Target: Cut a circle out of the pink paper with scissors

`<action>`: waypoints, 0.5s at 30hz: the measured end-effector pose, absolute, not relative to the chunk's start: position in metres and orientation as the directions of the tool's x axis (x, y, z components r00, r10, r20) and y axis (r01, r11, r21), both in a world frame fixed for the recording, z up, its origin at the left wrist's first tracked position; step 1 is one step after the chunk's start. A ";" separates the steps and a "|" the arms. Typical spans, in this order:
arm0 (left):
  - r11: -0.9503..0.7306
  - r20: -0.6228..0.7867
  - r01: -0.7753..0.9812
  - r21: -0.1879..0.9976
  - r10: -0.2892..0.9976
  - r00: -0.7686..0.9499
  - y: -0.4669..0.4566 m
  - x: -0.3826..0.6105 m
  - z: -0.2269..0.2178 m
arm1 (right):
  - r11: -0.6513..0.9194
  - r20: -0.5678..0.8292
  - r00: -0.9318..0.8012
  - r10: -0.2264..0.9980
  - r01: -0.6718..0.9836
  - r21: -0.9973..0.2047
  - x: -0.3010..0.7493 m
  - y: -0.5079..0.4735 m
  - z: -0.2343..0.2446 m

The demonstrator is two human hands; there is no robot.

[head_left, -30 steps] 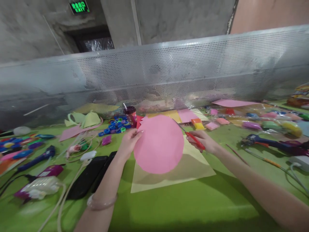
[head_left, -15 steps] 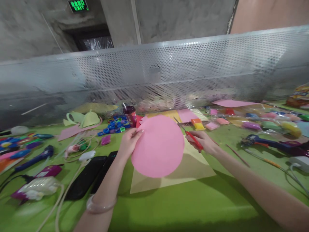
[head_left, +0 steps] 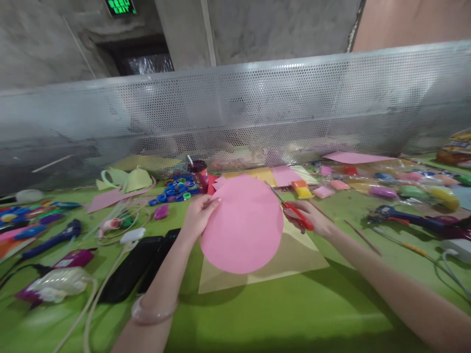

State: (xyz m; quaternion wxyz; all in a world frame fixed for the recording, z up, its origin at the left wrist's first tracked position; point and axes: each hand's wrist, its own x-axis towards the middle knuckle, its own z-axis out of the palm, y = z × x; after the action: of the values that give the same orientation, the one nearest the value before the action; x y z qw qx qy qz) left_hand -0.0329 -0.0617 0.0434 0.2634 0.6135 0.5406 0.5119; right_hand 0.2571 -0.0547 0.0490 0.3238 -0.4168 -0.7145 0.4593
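My left hand (head_left: 200,215) pinches the left edge of a round sheet of pink paper (head_left: 243,225), thumb on its face. The circle is held up, tilted toward me, above a pale yellow sheet (head_left: 257,278) on the green table. In my right hand (head_left: 307,215) are scissors with red handles (head_left: 298,215). Their blades point up and left, at the upper right edge of the pink circle; whether they touch the paper I cannot tell. A pale bangle is around my left wrist.
Dark power banks or phones (head_left: 128,267) and cables lie left, with a glue gun (head_left: 55,240) beyond. Blue bottle caps (head_left: 180,189) and a dark cup with a straw (head_left: 198,176) stand behind. Bagged coloured clay (head_left: 408,186) and another glue gun (head_left: 412,215) are right. A perforated metal screen (head_left: 235,113) borders the back.
The pink circle has come slightly nearer and lower. The scissors have shifted a little, their blades now looking closer together. Both hands keep their holds.
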 end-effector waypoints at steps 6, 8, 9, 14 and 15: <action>-0.274 0.341 0.388 0.880 0.933 -0.113 -0.062 -0.033 0.044 | 0.220 0.070 -0.441 0.895 0.298 -0.929 0.257 -0.055 0.050; -0.274 0.341 0.389 0.880 0.933 -0.114 -0.062 -0.033 0.044 | 0.218 0.070 -0.433 0.899 0.303 -0.928 0.257 -0.054 0.050; -0.274 0.341 0.390 0.879 0.933 -0.113 -0.062 -0.033 0.044 | 0.218 0.070 -0.430 0.900 0.305 -0.927 0.257 -0.054 0.050; -0.268 0.337 0.382 0.885 0.933 -0.125 -0.062 -0.033 0.044 | 0.229 0.076 -0.434 0.898 0.312 -0.922 0.257 -0.054 0.050; -0.265 0.337 0.386 0.884 0.933 -0.130 -0.062 -0.033 0.044 | 0.230 0.077 -0.434 0.897 0.311 -0.922 0.257 -0.054 0.050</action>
State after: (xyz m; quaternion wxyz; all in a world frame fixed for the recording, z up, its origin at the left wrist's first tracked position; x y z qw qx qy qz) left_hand -0.0332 -0.0624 0.0443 0.2643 0.6043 0.5455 0.5171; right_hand 0.2567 -0.0542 0.0495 0.3225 -0.4229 -0.7147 0.4543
